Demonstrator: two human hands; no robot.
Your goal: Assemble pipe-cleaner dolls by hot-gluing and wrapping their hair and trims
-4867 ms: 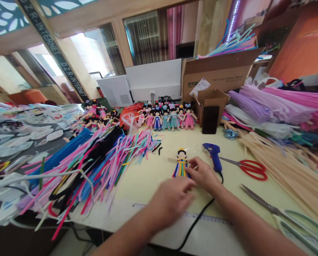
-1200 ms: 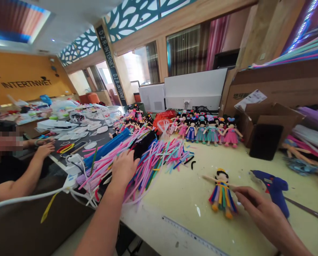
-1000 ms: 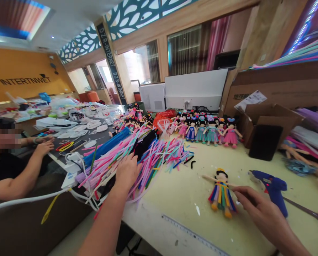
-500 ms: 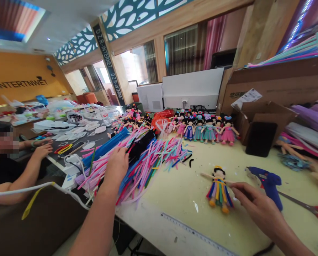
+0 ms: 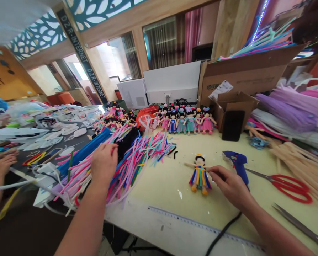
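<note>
My left hand (image 5: 103,164) lies on a big heap of coloured pipe cleaners (image 5: 132,160), fingers curled round some pink strands near the top. My right hand (image 5: 228,182) rests on the yellow table (image 5: 164,185), its fingertips pinching the outstretched arm of a small doll (image 5: 199,175) with black hair and a striped skirt that lies flat on its back. A blue glue gun (image 5: 237,164) stands just right of that hand, its black cord running under my forearm.
A row of finished dolls (image 5: 187,121) stands at the back before a white monitor (image 5: 171,82). Red scissors (image 5: 289,183), cardboard boxes (image 5: 235,106), purple and beige stem bundles (image 5: 295,113) lie right. A clear ruler (image 5: 185,222) lies along the front edge. Another person's hand (image 5: 1,164) rests far left.
The view has swung right. My left hand slid up the pipe cleaner heap and closed on strands. My right hand stays at the doll's arm.
</note>
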